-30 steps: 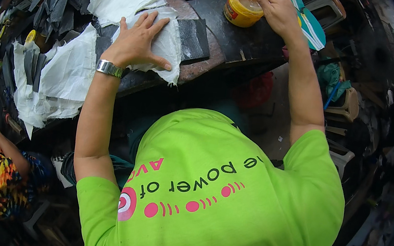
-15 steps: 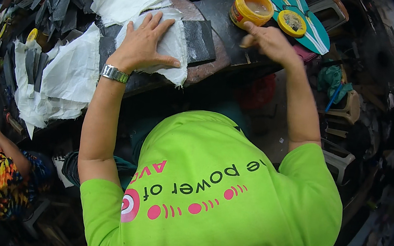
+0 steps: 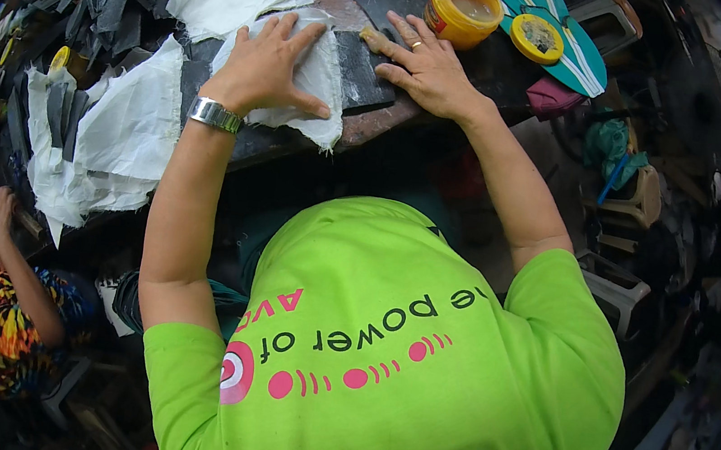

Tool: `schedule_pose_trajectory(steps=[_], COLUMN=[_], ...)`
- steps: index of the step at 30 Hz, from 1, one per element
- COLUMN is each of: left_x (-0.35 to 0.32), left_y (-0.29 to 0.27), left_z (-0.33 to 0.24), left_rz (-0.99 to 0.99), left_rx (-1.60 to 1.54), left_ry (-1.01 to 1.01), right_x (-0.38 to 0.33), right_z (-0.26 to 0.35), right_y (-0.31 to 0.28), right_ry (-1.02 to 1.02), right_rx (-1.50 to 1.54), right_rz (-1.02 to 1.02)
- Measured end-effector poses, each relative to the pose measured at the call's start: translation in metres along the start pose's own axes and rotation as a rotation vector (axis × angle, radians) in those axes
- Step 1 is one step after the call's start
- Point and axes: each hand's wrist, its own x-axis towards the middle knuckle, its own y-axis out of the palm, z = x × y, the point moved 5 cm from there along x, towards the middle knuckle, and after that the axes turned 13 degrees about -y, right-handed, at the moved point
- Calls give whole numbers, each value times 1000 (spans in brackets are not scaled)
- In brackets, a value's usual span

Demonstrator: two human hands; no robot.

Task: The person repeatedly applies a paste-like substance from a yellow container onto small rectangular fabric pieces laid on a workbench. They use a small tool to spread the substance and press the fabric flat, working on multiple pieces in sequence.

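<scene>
Left hand (image 3: 264, 71): fingers splayed and loose, nothing gripped; palm lay flat over the white cloth (image 3: 324, 75), probably to keep it from sliding
Black piece (image 3: 364, 71): on the reddish slab (image 3: 373, 128), its left end beneath the cloth's edge; right part bare, which left that face within reach
Right hand (image 3: 427, 68): fingers spread, grasping nothing; index tip and thumb over the bare part, contact or slight hover could not be told
Index tip: coated in yellowish paste, which likely explained why that finger led
Yellow jar (image 3: 441, 26): uncapped, upright just beyond the right hand, presumably for short dips
Yellow lid (image 3: 518, 40): on the teal pieces (image 3: 572, 68) beside the jar, clumped residue uppermost, perhaps so that it would not smear them
Spare cloths (image 3: 132, 127): left of the left hand, apparently kept clear of the paste
</scene>
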Motion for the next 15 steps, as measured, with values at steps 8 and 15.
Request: schedule_pose_trajectory(steps=[8,15], left_x=[7,26], left_y=[-3,-2], left_z=[-1,21], left_rz=[-61,-101], left_rx=[114,-133], left_ry=[5,-33], right_x=[-40,-12], right_z=[19,22], right_y=[-7,-49], right_ry=[-202,-148], right_rx=[222,949], right_rz=[72,-318])
